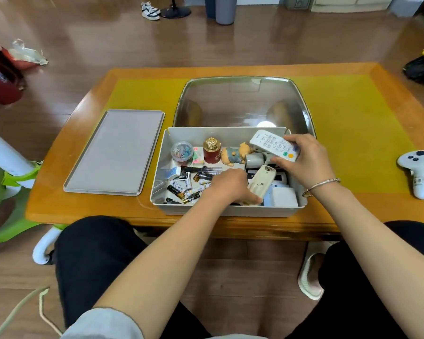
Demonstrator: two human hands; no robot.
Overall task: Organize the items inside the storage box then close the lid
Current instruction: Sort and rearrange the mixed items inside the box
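A white storage box [162, 152] stands on the table with its clear hinged lid [240, 101] swung open behind it. My right hand [309, 160] grips a white remote control [272, 144] above the box's back right corner. My left hand [233, 185] holds a second, cream remote [261, 182] tilted up from the box's front. Inside lie several loose batteries [189, 189], a clear tub of clips [181, 152], a red jar with a gold cap [212, 150], a small figurine [235, 154] and a white block [283, 196].
A grey tray [115, 152] lies flat on the table left of the box. A white game controller [419, 172] rests at the table's right end. The wooden table [353, 211] has a yellow mat; my knees sit under its front edge.
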